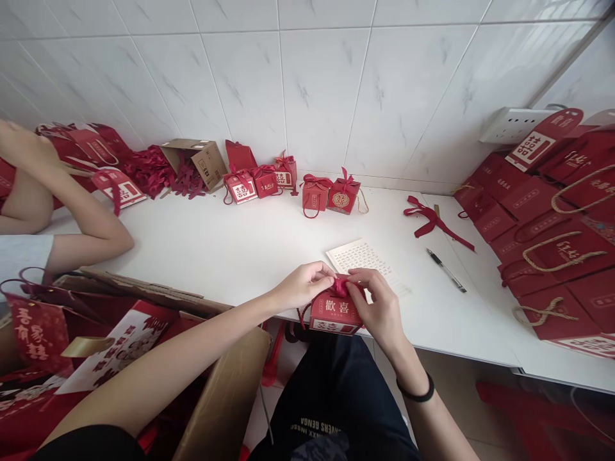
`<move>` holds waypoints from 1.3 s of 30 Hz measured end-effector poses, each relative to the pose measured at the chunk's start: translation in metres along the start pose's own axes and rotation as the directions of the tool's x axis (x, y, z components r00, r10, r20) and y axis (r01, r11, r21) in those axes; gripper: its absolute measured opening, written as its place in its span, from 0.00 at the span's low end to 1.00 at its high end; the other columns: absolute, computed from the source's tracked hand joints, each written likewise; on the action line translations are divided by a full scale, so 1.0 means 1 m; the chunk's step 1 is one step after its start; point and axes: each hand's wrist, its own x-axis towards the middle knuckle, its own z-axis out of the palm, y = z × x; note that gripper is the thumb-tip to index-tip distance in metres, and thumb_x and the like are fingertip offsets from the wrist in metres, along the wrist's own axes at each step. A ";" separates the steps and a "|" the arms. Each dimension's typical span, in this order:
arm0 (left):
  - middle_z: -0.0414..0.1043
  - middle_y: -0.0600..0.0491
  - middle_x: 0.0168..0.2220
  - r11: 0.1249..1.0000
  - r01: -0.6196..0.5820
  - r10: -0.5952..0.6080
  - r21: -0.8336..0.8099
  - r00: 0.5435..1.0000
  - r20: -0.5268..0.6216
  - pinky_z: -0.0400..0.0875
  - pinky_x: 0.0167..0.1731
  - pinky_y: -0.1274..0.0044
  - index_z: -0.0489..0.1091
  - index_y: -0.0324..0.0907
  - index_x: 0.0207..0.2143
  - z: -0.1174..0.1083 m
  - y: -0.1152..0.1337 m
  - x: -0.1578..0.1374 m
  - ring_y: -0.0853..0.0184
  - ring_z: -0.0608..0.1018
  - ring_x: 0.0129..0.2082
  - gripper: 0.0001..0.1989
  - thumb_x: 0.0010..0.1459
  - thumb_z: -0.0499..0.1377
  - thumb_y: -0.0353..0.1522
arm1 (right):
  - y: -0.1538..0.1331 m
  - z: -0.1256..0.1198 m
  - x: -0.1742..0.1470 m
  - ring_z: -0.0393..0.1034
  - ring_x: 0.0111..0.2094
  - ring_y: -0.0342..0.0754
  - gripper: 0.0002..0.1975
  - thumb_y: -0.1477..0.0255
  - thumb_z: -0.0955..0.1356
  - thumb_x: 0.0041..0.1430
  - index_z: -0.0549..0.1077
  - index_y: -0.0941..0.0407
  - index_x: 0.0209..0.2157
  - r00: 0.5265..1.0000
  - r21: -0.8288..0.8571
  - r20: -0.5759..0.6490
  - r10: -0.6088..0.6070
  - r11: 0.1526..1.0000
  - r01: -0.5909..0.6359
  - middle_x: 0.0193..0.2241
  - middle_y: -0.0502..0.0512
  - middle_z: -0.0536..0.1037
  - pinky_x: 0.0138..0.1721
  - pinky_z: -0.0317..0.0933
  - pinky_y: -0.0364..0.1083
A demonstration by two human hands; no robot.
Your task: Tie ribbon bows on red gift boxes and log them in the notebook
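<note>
A small red gift box [335, 312] with light Chinese characters on its face sits at the table's front edge, close to my lap. On its top is a knotted red ribbon [341, 286]. My left hand [307, 283] pinches the ribbon from the left, its thumb and fingers pressed together. From the right, my right hand [377, 301] grips the same ribbon between thumb and fingertips, beside the box's upper edge. The exact ends of the ribbon are partly hidden by my fingers. A handwritten sheet of paper [358, 256] lies just behind the box.
Several finished-looking red boxes [339, 195] stand along the wall. Loose ribbons [432, 221] and a pen [446, 270] lie to the right, before stacked red boxes [533, 224]. At left are a cardboard box [196, 163] spilling ribbons, another person's arm [91, 218] and a large carton [225, 390].
</note>
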 end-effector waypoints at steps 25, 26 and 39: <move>0.75 0.51 0.40 0.968 -0.061 0.080 0.244 0.994 -0.072 0.70 0.39 0.74 0.60 0.43 0.43 -0.009 0.008 -0.020 0.66 0.77 0.40 0.10 0.61 0.48 0.36 | 0.002 -0.014 -0.012 0.64 0.43 0.53 0.05 0.75 0.62 0.65 0.69 0.54 0.37 0.967 -0.304 0.065 -0.247 0.918 0.255 0.42 0.57 0.67 0.42 0.61 0.53; 0.75 0.51 0.40 0.964 -0.054 0.077 0.260 0.994 -0.079 0.70 0.39 0.74 0.61 0.43 0.44 -0.010 0.008 -0.022 0.66 0.77 0.40 0.10 0.61 0.48 0.36 | 0.002 -0.015 -0.012 0.64 0.43 0.53 0.05 0.76 0.62 0.65 0.69 0.54 0.37 0.967 -0.311 0.072 -0.244 0.916 0.254 0.42 0.57 0.67 0.42 0.61 0.53; 0.74 0.51 0.39 0.937 -0.036 0.072 0.347 0.993 -0.090 0.70 0.43 0.74 0.67 0.41 0.42 -0.014 0.001 -0.037 0.68 0.77 0.39 0.13 0.60 0.48 0.35 | 0.003 -0.028 -0.013 0.63 0.42 0.54 0.10 0.80 0.58 0.64 0.68 0.56 0.35 0.952 -0.439 0.160 -0.262 0.845 0.306 0.42 0.59 0.66 0.40 0.57 0.53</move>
